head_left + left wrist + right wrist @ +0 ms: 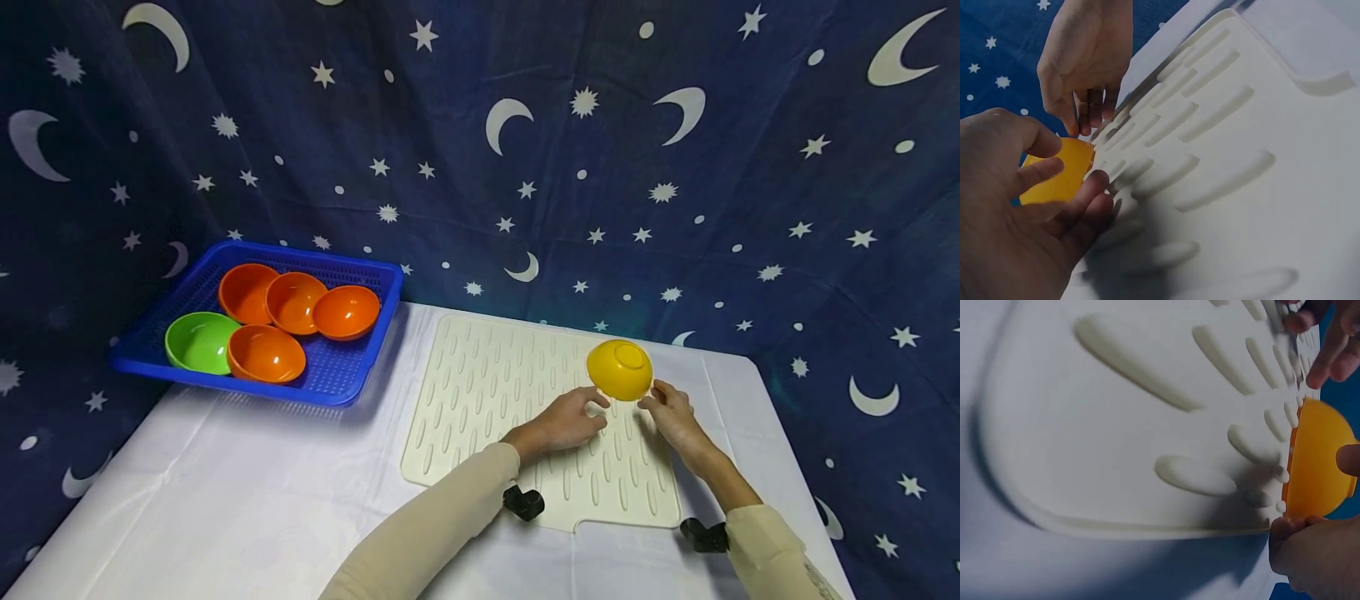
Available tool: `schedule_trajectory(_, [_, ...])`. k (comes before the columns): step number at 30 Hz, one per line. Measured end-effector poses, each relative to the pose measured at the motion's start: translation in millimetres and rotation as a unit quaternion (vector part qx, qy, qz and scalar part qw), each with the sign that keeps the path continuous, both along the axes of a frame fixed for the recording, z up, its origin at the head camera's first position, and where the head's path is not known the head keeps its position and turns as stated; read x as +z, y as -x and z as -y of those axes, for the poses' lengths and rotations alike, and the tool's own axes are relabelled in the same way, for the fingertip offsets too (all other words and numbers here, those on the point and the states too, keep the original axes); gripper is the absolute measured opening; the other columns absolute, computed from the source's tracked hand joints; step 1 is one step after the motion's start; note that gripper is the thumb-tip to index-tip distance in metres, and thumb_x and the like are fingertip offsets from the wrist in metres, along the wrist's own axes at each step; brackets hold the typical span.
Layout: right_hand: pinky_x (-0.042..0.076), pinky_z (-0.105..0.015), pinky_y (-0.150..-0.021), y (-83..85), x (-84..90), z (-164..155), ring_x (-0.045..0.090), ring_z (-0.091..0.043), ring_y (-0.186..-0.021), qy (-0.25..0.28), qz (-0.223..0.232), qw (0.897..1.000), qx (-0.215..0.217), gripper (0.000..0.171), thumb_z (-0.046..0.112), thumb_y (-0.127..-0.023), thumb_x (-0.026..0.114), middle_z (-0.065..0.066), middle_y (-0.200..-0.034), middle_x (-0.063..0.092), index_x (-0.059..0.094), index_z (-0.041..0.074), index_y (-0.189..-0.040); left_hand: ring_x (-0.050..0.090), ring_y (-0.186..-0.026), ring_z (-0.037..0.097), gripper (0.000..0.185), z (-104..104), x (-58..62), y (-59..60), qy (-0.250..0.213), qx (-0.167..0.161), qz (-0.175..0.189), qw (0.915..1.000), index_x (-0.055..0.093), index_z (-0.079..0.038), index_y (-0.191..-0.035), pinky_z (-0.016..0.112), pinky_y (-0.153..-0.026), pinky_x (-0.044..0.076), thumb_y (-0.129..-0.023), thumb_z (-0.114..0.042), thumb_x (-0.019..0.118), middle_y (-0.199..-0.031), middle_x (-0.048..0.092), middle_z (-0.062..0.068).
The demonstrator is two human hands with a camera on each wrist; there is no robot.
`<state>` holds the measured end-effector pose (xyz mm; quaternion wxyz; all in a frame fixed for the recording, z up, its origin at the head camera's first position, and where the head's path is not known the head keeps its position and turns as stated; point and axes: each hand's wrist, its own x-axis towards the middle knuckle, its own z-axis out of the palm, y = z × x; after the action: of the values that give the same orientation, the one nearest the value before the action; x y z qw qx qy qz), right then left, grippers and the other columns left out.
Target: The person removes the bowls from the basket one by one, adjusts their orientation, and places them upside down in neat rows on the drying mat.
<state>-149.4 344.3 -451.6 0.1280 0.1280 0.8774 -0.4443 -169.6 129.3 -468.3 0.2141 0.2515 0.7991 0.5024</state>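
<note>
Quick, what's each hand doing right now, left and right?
Left hand: fingers curled on the rim of the upside-down yellow bowl, holding it.
Right hand: pinches the same bowl's rim on the other side.

arms: two, long cream sleeves [442,517] to the wrists | hands: left hand [567,419], right hand [672,414], both bare | wrists: small black camera [523,502] strapped under each
</note>
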Motion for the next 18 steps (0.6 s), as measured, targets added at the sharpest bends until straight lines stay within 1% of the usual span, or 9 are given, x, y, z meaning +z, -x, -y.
schedule_trajectory(2, [0.015, -0.060, -0.117, -5.9, 1.7, 3, 0.011, -0.052, -0.145, -0.010, -0.006, 1.000, 0.008, 0.076, 0.021, -0.103, 0.048, -0.039, -0.154, 0.015, 0.006, -0.017, -0.154, 0.052, -0.119, 0.009, 0.033, 5, 0.1, -1.4, -0.009, -0.010, -0.007, 0.9999, 0.065, -0.005, -0.129, 0.028, -0.104, 0.043, -0.100, -0.017, 0.057, -0.142, 0.055, 0.004])
schedule_trajectory(5, [0.015, -0.065, -0.113, -18.0, 3.2, 7, 0.006, -0.052, -0.142, -0.023, -0.012, 0.999, 0.021, 0.077, 0.024, -0.103, 0.050, -0.038, -0.154, 0.012, 0.007, -0.016, -0.155, 0.055, -0.105, 0.007, 0.034, 10, -0.2, -4.1, -0.023, -0.023, -0.019, 0.9993, 0.064, -0.002, -0.131, 0.023, -0.096, 0.046, -0.100, -0.015, 0.057, -0.130, 0.059, 0.002])
schedule_trajectory(6, [0.015, -0.066, -0.111, -22.3, 3.9, 8, 0.005, -0.051, -0.140, -0.024, -0.013, 0.999, 0.025, 0.078, 0.025, -0.103, 0.050, -0.037, -0.154, 0.011, 0.008, -0.015, -0.155, 0.055, -0.102, 0.006, 0.034, 12, 0.7, -5.0, -0.026, -0.027, -0.023, 0.9990, 0.064, -0.002, -0.131, 0.022, -0.092, 0.046, -0.100, -0.015, 0.057, -0.128, 0.059, 0.002])
schedule_trajectory(8, [0.020, -0.066, -0.110, -31.3, 5.2, 10, 0.008, -0.051, -0.140, -0.031, -0.016, 0.999, 0.031, 0.078, 0.028, -0.104, 0.050, -0.035, -0.154, 0.011, 0.009, -0.013, -0.156, 0.056, -0.097, 0.005, 0.036, 16, 3.2, -7.0, -0.038, -0.036, -0.023, 0.9984, 0.062, 0.000, -0.132, 0.020, -0.088, 0.047, -0.099, -0.012, 0.056, -0.129, 0.059, 0.004])
schedule_trajectory(10, [0.023, -0.067, -0.110, -40.8, 7.2, 12, 0.009, -0.051, -0.140, -0.035, -0.022, 0.998, 0.039, 0.078, 0.030, -0.105, 0.050, -0.034, -0.154, 0.011, 0.009, -0.012, -0.157, 0.057, -0.091, 0.004, 0.037, 20, 6.6, -9.2, -0.044, -0.047, -0.025, 0.9977, 0.060, 0.000, -0.134, 0.019, -0.083, 0.048, -0.099, -0.011, 0.056, -0.128, 0.059, 0.007])
schedule_trajectory(12, [0.023, -0.068, -0.109, -50.5, 8.8, 14, 0.010, -0.051, -0.140, -0.046, -0.035, 0.997, 0.045, 0.076, 0.030, -0.105, 0.050, -0.034, -0.154, 0.012, 0.012, -0.011, -0.156, 0.056, -0.089, 0.003, 0.038, 25, 12.2, -11.9, -0.041, -0.060, -0.037, 0.9966, 0.059, -0.001, -0.135, 0.018, -0.082, 0.047, -0.100, -0.012, 0.055, -0.129, 0.059, 0.009])
schedule_trajectory(14, [0.024, -0.070, -0.107, -61.3, 9.9, 17, 0.012, -0.050, -0.139, -0.066, -0.054, 0.995, 0.053, 0.072, 0.029, -0.105, 0.051, -0.035, -0.154, 0.013, 0.016, -0.010, -0.156, 0.056, -0.090, 0.001, 0.038, 32, 17.7, -15.4, -0.035, -0.074, -0.059, 0.9949, 0.057, -0.002, -0.137, 0.016, -0.083, 0.047, -0.101, -0.013, 0.054, -0.131, 0.059, 0.008])
schedule_trajectory(16, [0.025, -0.072, -0.104, -71.6, 9.6, 19, 0.013, -0.051, -0.138, -0.095, -0.078, 0.990, 0.065, 0.069, 0.026, -0.104, 0.053, -0.035, -0.153, 0.016, 0.023, -0.011, -0.153, 0.056, -0.093, -0.001, 0.038, 40, 23.0, -19.2, -0.029, -0.080, -0.084, 0.9928, 0.057, -0.005, -0.138, 0.015, -0.084, 0.047, -0.101, -0.015, 0.054, -0.133, 0.058, 0.006])
schedule_trajectory(18, [0.025, -0.074, -0.102, -81.4, 9.1, 21, 0.013, -0.052, -0.137, -0.121, -0.091, 0.985, 0.080, 0.067, 0.026, -0.103, 0.055, -0.036, -0.152, 0.016, 0.027, -0.012, -0.151, 0.056, -0.097, -0.002, 0.038, 49, 28.1, -23.6, -0.024, -0.079, -0.102, 0.9914, 0.057, -0.006, -0.138, 0.015, -0.085, 0.047, -0.102, -0.016, 0.054, -0.135, 0.058, 0.004])
